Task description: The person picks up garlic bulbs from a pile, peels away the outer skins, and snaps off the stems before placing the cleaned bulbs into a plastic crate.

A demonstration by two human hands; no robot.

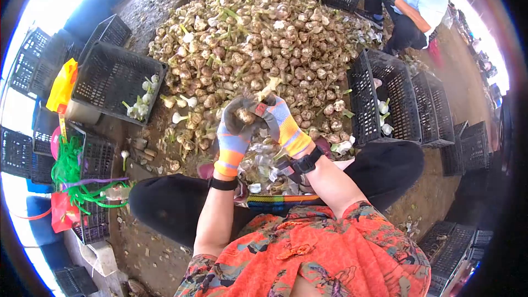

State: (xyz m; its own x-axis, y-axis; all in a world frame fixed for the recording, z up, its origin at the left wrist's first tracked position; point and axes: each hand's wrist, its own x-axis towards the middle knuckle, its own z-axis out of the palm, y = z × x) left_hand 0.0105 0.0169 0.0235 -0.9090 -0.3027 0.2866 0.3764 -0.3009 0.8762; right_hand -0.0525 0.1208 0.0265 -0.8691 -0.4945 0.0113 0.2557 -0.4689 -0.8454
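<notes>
Left hand: the gloved left hand [235, 124] had its fingers curled round one garlic bulb [245, 115].
Right hand: the gloved right hand [279, 120] met it, fingers closed in on the bulb's other side; a pale stalk [269, 88] stuck up past them, though I couldn't tell whether it belonged to that bulb.
Wrists: two dark bands, one on each; the one on the right wrist was bulkier.
Garlic bulb: one, held between the hands, above the near edge of the heap and the dry skins [264, 168].
Heap: one great garlic pile [258, 49], far too many bulbs to count.
Left crate: one black crate [104, 77] beside the heap, with a cluster of pale bulbs, roughly seven, along its right side.
Right crate: one black crate [363, 99] across the heap, about four bulbs showing inside.
More crates: several black ones stood at both sides and behind the heap; overlap hid the exact number.
Far left: one yellow bag [62, 85] and a tangle of green netting [67, 165] by the crates.
Co-worker: one person [410, 3] sat at the upper right, in pale gloves.
</notes>
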